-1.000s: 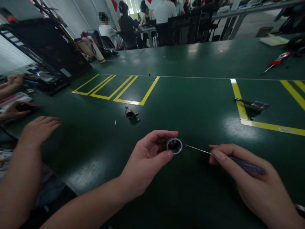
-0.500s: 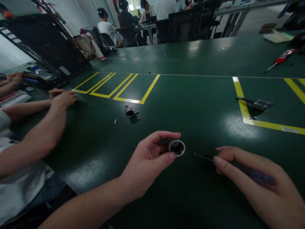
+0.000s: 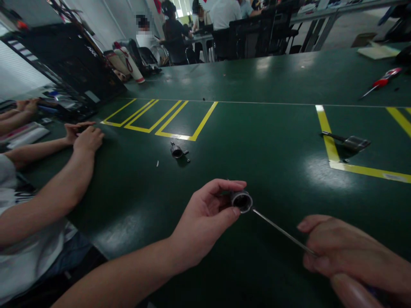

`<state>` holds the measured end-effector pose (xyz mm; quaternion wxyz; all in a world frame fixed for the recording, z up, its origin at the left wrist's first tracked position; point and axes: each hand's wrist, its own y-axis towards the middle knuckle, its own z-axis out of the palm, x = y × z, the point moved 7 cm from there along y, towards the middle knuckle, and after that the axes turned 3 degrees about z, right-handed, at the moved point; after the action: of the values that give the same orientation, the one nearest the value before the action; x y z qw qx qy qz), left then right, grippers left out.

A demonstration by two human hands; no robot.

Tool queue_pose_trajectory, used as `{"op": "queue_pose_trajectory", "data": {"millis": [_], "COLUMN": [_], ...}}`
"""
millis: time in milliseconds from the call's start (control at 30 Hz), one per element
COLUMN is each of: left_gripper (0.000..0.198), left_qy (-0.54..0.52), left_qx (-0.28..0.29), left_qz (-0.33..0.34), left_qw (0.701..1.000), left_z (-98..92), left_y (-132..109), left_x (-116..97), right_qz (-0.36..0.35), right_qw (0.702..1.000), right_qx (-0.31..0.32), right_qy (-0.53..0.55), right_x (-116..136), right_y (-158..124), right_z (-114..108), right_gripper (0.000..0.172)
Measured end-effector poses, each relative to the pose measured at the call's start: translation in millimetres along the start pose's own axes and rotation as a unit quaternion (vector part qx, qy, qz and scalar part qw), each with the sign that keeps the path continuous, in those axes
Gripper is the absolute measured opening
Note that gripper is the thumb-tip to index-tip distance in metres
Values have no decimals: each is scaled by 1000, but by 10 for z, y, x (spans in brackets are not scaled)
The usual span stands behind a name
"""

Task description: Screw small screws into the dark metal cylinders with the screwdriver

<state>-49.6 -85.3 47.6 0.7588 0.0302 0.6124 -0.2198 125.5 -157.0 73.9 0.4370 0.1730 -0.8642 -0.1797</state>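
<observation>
Near the middle of the view, my left hand (image 3: 205,224) pinches a small round metal cup (image 3: 242,202) between thumb and fingers, its open end facing me. My right hand (image 3: 346,256), at the lower right, is wrapped round a screwdriver (image 3: 284,233). The long thin shaft points up and left, and its tip is beside the cup's rim. The screwdriver's handle is mostly hidden by the hand. A similar metal cup (image 3: 176,150) lies on the green table (image 3: 263,167), with small nuts beside it.
Yellow tape (image 3: 195,136) marks areas on the table. A dark metal part (image 3: 353,143) lies across tape at the right, a red screwdriver (image 3: 382,81) behind it. A co-worker's hands (image 3: 86,137) are at the left, near a black rack (image 3: 64,64). People sit in the background.
My right hand has turned over and moved down, and more of the screwdriver's shaft shows, its tip nearer the cup. The cup's opening looks slightly turned. The co-worker's hands have shifted slightly.
</observation>
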Motion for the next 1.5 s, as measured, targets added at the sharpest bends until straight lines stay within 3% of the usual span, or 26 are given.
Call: {"op": "queue_pose_trajectory", "data": {"millis": [33, 100, 200, 367, 500, 900, 1067, 1367, 1500], "left_gripper": [23, 23, 22, 20, 19, 16, 16, 16, 17], "left_qy": [-2, -5, -8, -4, 2, 6, 9, 15, 14], "left_qx": [-1, -3, -7, -22, -43, -56, -62, -73, -74], "left_qz": [3, 6, 12, 22, 26, 33, 33, 28, 29], "left_qw": [1000, 1000, 1000, 1000, 999, 998, 997, 997, 997], "left_z": [7, 17, 25, 37, 47, 27, 19, 20, 20], "left_y": [-1, -2, 1, 2, 21, 44, 46, 30, 33], "left_x": [5, 16, 30, 36, 27, 72, 64, 64, 52], "right_qz": [-43, -104, -119, -113, -133, -138, -168, -148, -162], "right_qw": [999, 994, 992, 992, 989, 988, 981, 981, 975], "right_qx": [14, 19, 20, -33, 15, -11, 10, -24, -86], "right_qy": [-8, -21, -44, -37, -57, -67, -92, -121, -121], "right_x": [108, 290, 403, 404, 424, 450, 512, 531, 530], "right_y": [46, 147, 234, 142, 131, 173, 179, 133, 84], "right_z": [31, 85, 185, 206, 256, 261, 269, 344, 356], "right_gripper": [7, 9, 13, 16, 11, 17, 25, 36, 43]}}
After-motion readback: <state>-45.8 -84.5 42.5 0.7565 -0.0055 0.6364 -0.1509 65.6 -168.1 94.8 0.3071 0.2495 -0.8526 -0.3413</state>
